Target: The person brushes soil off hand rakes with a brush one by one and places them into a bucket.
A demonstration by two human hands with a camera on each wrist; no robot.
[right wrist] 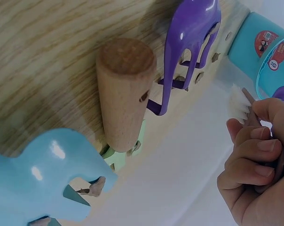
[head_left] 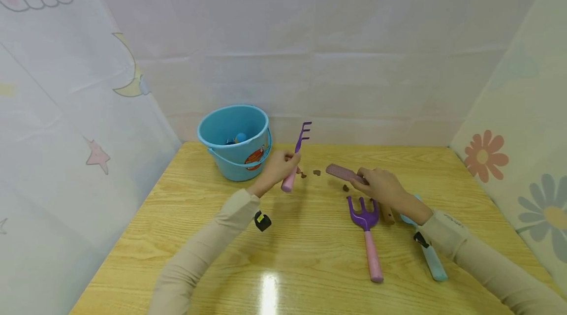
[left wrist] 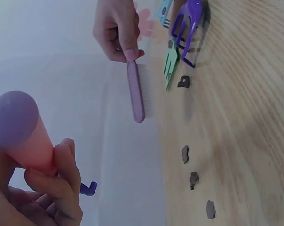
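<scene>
My left hand [head_left: 275, 166] grips the pink handle [head_left: 290, 180] of a small purple rake [head_left: 302, 137], tines up, above the table beside the bucket. To the right, my right hand [head_left: 382, 184] holds a mauve brush [head_left: 340, 172] by its handle; white bristles [right wrist: 237, 104] show in the right wrist view. Small brown crumb-like pieces [head_left: 316, 173] lie under and between the hands. Below the right hand lies a purple hand fork [head_left: 365, 220] with a pink handle. A green fork [left wrist: 170, 64] with a wooden handle [right wrist: 125, 94] lies partly hidden under the right hand.
A light blue bucket [head_left: 235, 167] stands at the back left of the wooden table [head_left: 212, 266], a few things inside it. At the right, a blue tool with a pale teal handle [head_left: 434, 261] lies partly beneath the right forearm. Printed cloth [head_left: 354, 83] hangs behind.
</scene>
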